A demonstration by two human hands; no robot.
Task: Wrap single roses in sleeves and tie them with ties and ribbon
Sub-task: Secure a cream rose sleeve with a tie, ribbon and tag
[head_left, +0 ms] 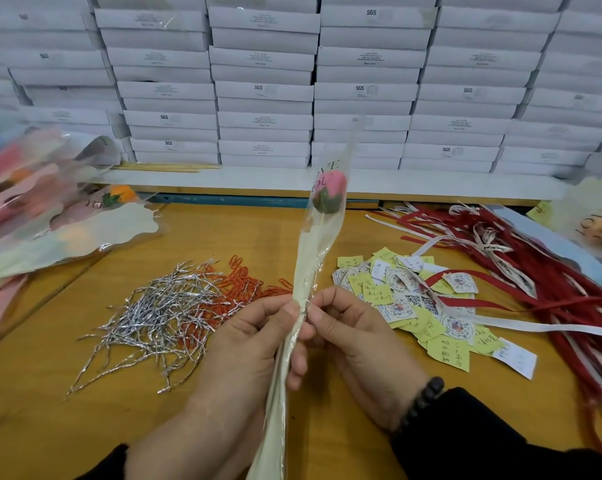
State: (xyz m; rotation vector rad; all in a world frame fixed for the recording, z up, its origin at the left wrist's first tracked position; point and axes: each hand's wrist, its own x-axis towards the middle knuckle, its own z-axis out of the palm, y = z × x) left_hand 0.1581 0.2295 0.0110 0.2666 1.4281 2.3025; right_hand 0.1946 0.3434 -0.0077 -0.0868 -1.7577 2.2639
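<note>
rose (328, 192): pink bud inside a clear cream sleeve (312, 258), upright at centre, tip toward 12 o'clock.
my hands: left hand (254, 344) grips the sleeve; right hand (353, 337) pinches a silver tie (303, 310) around it.
ties (161, 313): 9 o'clock.
ribbons (542, 285): 3 o'clock.

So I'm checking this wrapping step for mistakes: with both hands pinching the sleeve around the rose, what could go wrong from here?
1. Both the left hand and right hand pinch the sleeve at one spot, where a silver tie seems to sit; if the grip loosens, the gathered sleeve may spring open.
2. The rose stands far above the grip, so hard twisting could tilt or crease it.
3. Loose red ribbons lie nearby and might snag.
</note>
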